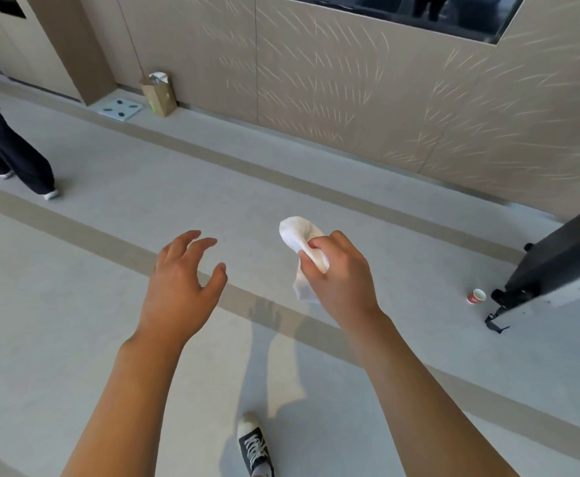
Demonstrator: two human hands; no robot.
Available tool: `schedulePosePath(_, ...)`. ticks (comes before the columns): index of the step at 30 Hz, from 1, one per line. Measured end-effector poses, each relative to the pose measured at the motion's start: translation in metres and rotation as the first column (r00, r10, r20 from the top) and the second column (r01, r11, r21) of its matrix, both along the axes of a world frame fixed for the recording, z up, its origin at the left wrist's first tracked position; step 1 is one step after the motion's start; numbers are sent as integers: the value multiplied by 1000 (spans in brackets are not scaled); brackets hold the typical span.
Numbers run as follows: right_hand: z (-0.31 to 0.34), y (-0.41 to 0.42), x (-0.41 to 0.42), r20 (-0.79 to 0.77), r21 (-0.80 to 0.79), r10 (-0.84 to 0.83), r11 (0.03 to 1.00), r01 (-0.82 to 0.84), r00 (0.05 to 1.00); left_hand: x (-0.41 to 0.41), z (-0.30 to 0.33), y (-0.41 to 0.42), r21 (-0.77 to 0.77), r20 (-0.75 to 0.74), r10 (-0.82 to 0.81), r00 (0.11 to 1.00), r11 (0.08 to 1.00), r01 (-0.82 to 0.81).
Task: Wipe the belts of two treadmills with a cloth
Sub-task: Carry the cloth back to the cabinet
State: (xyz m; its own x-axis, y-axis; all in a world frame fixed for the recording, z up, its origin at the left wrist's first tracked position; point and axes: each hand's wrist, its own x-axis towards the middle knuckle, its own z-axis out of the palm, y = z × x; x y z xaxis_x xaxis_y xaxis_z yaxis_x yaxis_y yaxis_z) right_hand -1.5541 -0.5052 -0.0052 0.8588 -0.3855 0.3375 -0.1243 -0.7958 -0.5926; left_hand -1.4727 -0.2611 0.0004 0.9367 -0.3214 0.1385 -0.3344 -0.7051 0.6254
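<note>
My right hand (340, 273) grips a crumpled white cloth (298, 235) in front of me, above the grey floor. The cloth sticks out above and below my curled fingers. My left hand (181, 280) hovers beside it, about a hand's width to the left, fingers spread and loosely bent, holding nothing. The end of a dark treadmill (557, 266) juts into view at the right edge, well to the right of my right hand. Its belt is hardly visible from here.
A small red paper cup (476, 297) stands on the floor by the treadmill's end. A brown paper bag (159, 94) and a white scale (120, 109) sit against the beige wall. Another person's legs (16, 156) are at the far left. My shoe (254, 445) is below.
</note>
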Motion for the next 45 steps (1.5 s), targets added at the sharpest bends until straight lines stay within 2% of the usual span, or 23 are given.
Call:
schedulePosePath(10,19,6,149,8,-78,21,997,-20,1000,139,20,9,89,84,25,996,996,-33)
schedulePosePath(22,5,-41,339,77,-20,113,994,-111,991,295,20,-27,172,121,115,986,976,-135)
schedulePosePath(33,14,-125,534,107,21,194,980,-197,975,462,38,-105,149,128,208,970,963,-226)
schedulePosePath(45,5,-94,678,137,54,290,952,-300,947,593,32,-75,111,109,328,938,934,-340)
